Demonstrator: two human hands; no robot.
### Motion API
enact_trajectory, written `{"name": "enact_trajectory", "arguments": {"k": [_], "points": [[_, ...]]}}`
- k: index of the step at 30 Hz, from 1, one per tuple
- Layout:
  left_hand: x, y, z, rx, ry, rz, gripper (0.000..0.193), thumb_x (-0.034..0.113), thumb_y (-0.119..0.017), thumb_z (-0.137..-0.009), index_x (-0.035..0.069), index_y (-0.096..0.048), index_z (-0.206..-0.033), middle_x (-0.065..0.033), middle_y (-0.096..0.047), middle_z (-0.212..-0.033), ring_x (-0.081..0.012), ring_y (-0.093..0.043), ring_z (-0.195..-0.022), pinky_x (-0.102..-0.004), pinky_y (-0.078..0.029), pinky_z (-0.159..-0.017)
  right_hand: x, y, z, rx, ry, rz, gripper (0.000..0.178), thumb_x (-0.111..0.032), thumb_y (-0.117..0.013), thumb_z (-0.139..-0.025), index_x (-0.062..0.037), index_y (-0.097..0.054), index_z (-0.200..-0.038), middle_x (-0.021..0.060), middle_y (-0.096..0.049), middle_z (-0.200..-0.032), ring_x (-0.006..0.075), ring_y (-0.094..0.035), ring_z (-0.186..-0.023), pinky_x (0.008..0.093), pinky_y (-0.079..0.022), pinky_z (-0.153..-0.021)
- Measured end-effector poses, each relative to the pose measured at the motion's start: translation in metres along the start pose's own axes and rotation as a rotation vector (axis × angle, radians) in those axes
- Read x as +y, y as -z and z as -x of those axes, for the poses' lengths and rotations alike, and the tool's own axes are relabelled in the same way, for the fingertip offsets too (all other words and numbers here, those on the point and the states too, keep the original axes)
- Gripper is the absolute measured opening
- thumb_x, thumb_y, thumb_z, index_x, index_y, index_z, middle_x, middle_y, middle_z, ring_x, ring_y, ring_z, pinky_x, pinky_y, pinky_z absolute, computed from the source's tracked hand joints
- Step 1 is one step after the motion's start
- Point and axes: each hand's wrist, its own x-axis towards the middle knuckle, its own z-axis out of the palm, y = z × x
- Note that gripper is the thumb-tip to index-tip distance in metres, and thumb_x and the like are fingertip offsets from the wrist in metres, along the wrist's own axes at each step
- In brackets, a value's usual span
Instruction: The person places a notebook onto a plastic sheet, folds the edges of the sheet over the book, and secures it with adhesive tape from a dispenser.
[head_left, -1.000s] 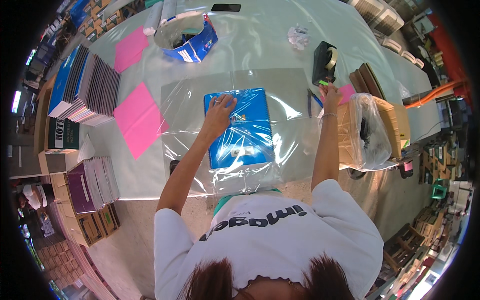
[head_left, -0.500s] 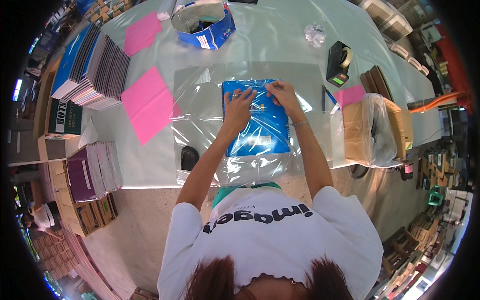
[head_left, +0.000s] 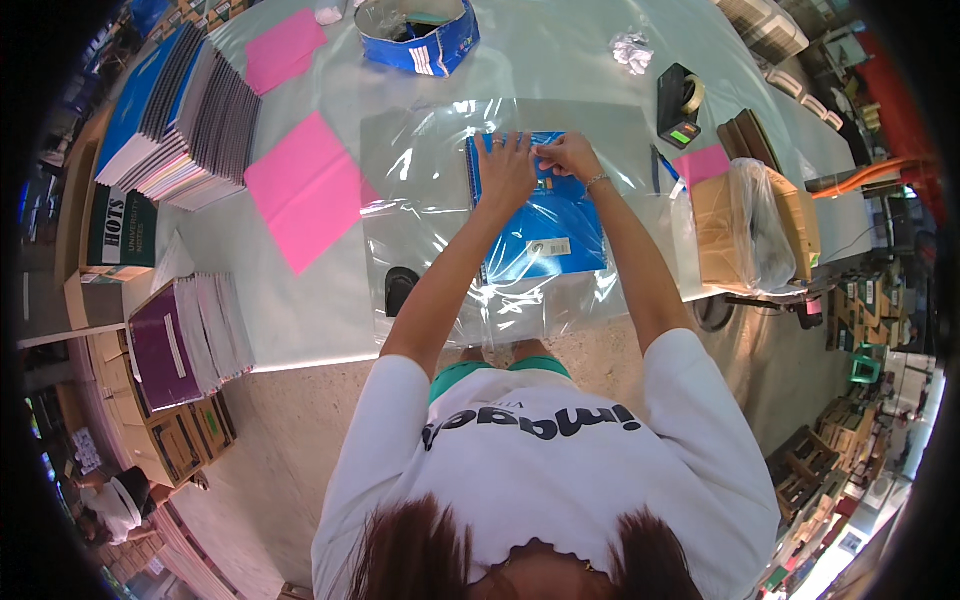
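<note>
A blue spiral notebook [head_left: 560,225] with a white label lies on the table in front of me, with a clear plastic sheet [head_left: 420,150] spread beneath and around it. Flat on its upper left part rests my left hand [head_left: 507,172], fingers stretched out and a ring on one. My right hand [head_left: 570,157], with a bracelet at the wrist, is closed in a pinch over the notebook's upper right part, beside the left fingertips. What its fingertips hold is too small to make out. A black rounded object [head_left: 400,288] sits by my left forearm.
Stacked spiral notebooks [head_left: 205,130] and pink sheets [head_left: 305,190] lie left; purple notebooks [head_left: 165,345] stand nearer. A cut-open blue box [head_left: 420,55] and crumpled paper [head_left: 632,52] are at the back. Right are a tape dispenser [head_left: 677,105], blue pen-like tool [head_left: 663,165] and plastic-lined carton [head_left: 725,240].
My left hand has slid right, close to the right hand, and now lies flatter on the notebook. The right hand stays pinched near the top. The whole view has shifted slightly.
</note>
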Motion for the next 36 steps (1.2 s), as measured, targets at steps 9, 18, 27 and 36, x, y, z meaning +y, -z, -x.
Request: {"name": "enact_trajectory", "arguments": {"k": [9, 18, 27, 36], "points": [[-0.035, 0.064, 0.107, -0.137, 0.268, 0.464, 0.065, 0.057, -0.053, -0.086, 0.019, -0.046, -0.138, -0.0213, -0.034, -0.138, -0.0405, -0.024, -0.134, -0.0548, -0.018, -0.108, 0.019, 0.041, 0.083, -0.061, 0.128, 0.288, 0.056, -0.058, -0.068, -0.074, -0.0037, -0.063, -0.085, 0.0109, -0.062, -0.077, 0.0251, -0.062, -0.076, 0.0338, -0.048, -0.073], [0.032, 0.093, 0.234, -0.125, 0.231, 0.483, 0.068, 0.003, -0.064, -0.081, 0.018, -0.040, -0.142, -0.0166, -0.034, -0.136, -0.0344, -0.039, -0.123, -0.0411, -0.038, -0.100, 0.058, 0.018, 0.233, 0.093, 0.577, 0.499, 0.067, -0.008, -0.067, -0.073, -0.0139, -0.041, -0.135, 0.0175, -0.052, -0.116, 0.0353, -0.050, -0.107, 0.0409, -0.046, -0.086], [0.045, 0.107, 0.287, 0.096, 0.125, 0.653, 0.043, -0.005, -0.049, -0.084, 0.010, -0.058, -0.124, -0.0151, -0.058, -0.093, -0.0303, -0.058, -0.091, -0.0351, -0.048, -0.079, 0.135, 0.023, 0.299, -0.103, 0.784, 0.405, 0.041, 0.011, -0.051, -0.073, -0.0074, -0.060, -0.109, 0.0150, -0.060, -0.102, 0.0338, -0.057, -0.097, 0.0410, -0.050, -0.077], [-0.021, 0.120, 0.155, -0.485, -0.003, 0.348, 0.067, -0.007, -0.052, -0.084, 0.027, -0.041, -0.140, -0.0088, -0.033, -0.147, -0.0276, -0.048, -0.123, -0.0383, -0.043, -0.101, 0.118, 0.094, 0.187, 0.029, 0.819, 0.669, 0.076, 0.000, -0.067, -0.074, -0.0187, -0.037, -0.141, 0.0136, -0.039, -0.139, 0.0347, -0.038, -0.125, 0.0443, -0.037, -0.103]]}}
